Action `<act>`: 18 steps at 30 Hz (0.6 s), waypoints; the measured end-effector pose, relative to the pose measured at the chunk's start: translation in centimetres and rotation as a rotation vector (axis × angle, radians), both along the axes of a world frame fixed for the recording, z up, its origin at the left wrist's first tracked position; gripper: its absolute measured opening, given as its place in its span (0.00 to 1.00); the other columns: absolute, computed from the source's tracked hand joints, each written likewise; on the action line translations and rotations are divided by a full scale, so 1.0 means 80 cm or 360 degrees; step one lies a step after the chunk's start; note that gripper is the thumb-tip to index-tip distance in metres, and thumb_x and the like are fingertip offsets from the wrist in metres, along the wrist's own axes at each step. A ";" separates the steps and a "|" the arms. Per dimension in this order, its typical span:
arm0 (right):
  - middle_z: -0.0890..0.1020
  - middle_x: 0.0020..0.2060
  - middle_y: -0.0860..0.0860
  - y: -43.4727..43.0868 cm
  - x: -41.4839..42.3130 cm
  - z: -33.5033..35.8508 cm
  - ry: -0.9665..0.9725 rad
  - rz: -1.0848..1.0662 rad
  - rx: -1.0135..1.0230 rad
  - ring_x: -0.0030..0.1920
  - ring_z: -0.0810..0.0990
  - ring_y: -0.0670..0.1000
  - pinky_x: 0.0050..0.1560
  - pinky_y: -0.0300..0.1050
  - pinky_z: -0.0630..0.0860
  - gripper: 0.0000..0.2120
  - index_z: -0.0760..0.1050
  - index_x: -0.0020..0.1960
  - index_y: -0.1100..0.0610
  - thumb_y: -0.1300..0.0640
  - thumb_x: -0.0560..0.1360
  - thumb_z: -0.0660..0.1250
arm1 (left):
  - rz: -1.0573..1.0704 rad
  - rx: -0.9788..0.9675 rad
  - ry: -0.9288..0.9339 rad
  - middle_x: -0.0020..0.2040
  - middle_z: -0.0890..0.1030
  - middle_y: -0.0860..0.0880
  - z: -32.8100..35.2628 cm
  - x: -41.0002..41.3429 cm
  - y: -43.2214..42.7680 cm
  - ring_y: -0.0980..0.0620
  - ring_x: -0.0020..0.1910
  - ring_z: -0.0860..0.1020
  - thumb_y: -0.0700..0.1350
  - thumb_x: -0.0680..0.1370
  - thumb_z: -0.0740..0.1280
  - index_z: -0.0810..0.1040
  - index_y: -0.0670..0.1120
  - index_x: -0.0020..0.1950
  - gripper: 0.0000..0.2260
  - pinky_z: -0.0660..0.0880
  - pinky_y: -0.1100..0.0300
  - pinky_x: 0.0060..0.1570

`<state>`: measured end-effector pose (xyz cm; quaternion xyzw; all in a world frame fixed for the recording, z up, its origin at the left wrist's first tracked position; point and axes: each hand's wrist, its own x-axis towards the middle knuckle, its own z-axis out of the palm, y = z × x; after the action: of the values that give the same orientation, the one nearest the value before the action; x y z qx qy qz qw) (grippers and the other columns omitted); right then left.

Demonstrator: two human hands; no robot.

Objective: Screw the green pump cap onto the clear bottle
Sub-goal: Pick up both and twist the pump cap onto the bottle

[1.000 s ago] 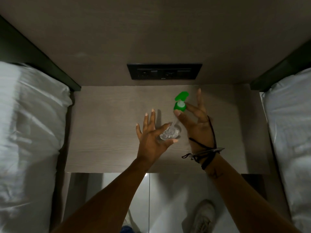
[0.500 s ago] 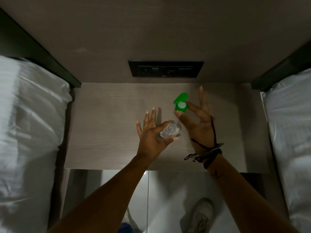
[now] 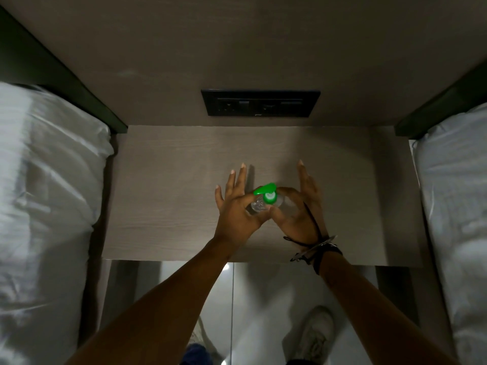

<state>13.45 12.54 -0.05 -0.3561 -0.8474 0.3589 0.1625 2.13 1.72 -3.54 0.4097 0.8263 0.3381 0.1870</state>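
A small clear bottle (image 3: 256,206) is held over the middle of the wooden bedside table (image 3: 163,191). My left hand (image 3: 237,206) grips its body between thumb and forefinger, the other fingers spread. The green pump cap (image 3: 266,193) with a white collar sits on the bottle's mouth, its nozzle pointing left. My right hand (image 3: 297,209) pinches the cap from the right with thumb and forefinger, its remaining fingers raised. Most of the bottle is hidden behind both hands.
A dark socket panel (image 3: 260,102) is set in the wall behind the table. White bedding lies to the left (image 3: 44,196) and right (image 3: 456,196). Below the table's front edge are a glossy floor and a white shoe (image 3: 315,335).
My right hand brought the green pump cap down and left from above the table onto the bottle's mouth. The tube went into the bottle. Both hands now meet at the bottle.
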 end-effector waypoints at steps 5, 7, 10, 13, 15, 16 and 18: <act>0.59 0.75 0.60 0.003 -0.004 0.010 -0.0092 0.0147 -0.0126 0.74 0.58 0.62 0.71 0.62 0.58 0.29 0.75 0.65 0.53 0.53 0.66 0.78 | 0.0019 0.0004 -0.0003 0.79 0.51 0.49 -0.003 0.000 0.000 0.47 0.78 0.44 0.62 0.70 0.68 0.81 0.56 0.55 0.18 0.38 0.36 0.72; 0.63 0.74 0.57 0.007 -0.008 0.012 -0.0031 0.0167 -0.0159 0.74 0.59 0.60 0.73 0.62 0.58 0.20 0.79 0.59 0.53 0.56 0.68 0.76 | 0.0014 -0.0033 0.0005 0.80 0.50 0.50 -0.004 -0.001 0.002 0.48 0.78 0.44 0.65 0.70 0.68 0.81 0.56 0.55 0.19 0.38 0.37 0.72; 0.67 0.72 0.55 0.007 -0.016 0.012 -0.0017 0.0066 -0.0174 0.73 0.61 0.58 0.71 0.60 0.61 0.17 0.82 0.53 0.56 0.55 0.65 0.78 | 0.0036 -0.0030 0.0008 0.80 0.52 0.50 -0.008 -0.002 0.003 0.48 0.78 0.45 0.63 0.70 0.71 0.81 0.54 0.55 0.19 0.40 0.35 0.72; 0.71 0.68 0.57 0.002 -0.018 0.010 0.0041 -0.0131 -0.0139 0.68 0.67 0.56 0.66 0.57 0.69 0.25 0.79 0.49 0.57 0.52 0.56 0.82 | 0.0050 0.0031 0.0038 0.79 0.53 0.48 -0.010 0.002 0.001 0.46 0.78 0.47 0.65 0.70 0.66 0.79 0.55 0.60 0.23 0.40 0.36 0.72; 0.67 0.71 0.58 -0.002 -0.017 0.005 0.0006 -0.0118 -0.0149 0.69 0.65 0.55 0.67 0.54 0.68 0.37 0.74 0.60 0.56 0.47 0.55 0.82 | 0.0068 0.0085 0.0020 0.79 0.54 0.48 -0.008 0.003 0.000 0.44 0.78 0.48 0.64 0.70 0.62 0.78 0.55 0.62 0.24 0.39 0.37 0.72; 0.63 0.73 0.58 -0.002 -0.015 0.001 -0.0012 -0.0064 -0.0189 0.71 0.62 0.56 0.68 0.54 0.66 0.42 0.69 0.66 0.55 0.44 0.57 0.81 | 0.0073 0.0111 0.0007 0.78 0.54 0.49 -0.008 0.004 0.000 0.44 0.78 0.49 0.64 0.70 0.62 0.78 0.55 0.61 0.24 0.39 0.38 0.71; 0.61 0.75 0.56 0.000 -0.013 -0.004 0.0035 0.0046 -0.0282 0.74 0.59 0.56 0.71 0.59 0.63 0.36 0.70 0.68 0.51 0.44 0.63 0.77 | 0.0074 0.0107 0.0005 0.78 0.54 0.48 -0.008 0.003 0.000 0.44 0.78 0.48 0.65 0.69 0.63 0.79 0.54 0.61 0.25 0.38 0.39 0.71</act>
<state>12.41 12.52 -0.35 -0.3527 -0.8156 0.4385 0.1344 2.35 1.73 -4.21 0.3970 0.8241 0.3694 0.1638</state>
